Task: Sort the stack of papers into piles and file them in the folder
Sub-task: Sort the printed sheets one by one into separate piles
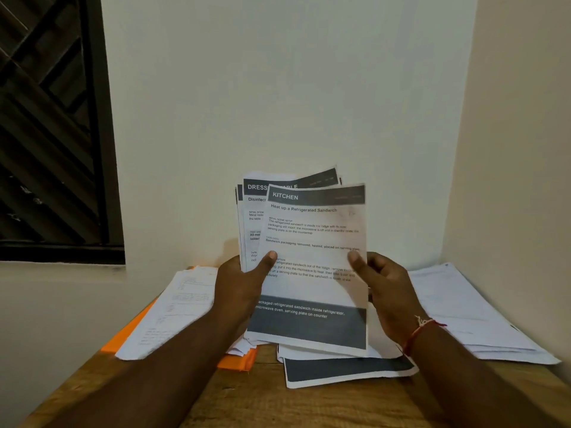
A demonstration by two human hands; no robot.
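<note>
White printed sheet headed KITCHEN [312,273] stands upright at frame centre, long axis vertical, fronting the held stack [251,217]. The right hand [386,291] pinches its right edge — the left hand [238,288] grips the stack, thumb across the front. The dark-banded pile [349,370] lies directly below, lower centre, nearer the right hand.

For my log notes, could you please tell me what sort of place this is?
Likely a home or small-office desk corner: a wooden table against bare walls, piles of printed papers, an orange folder.
</note>
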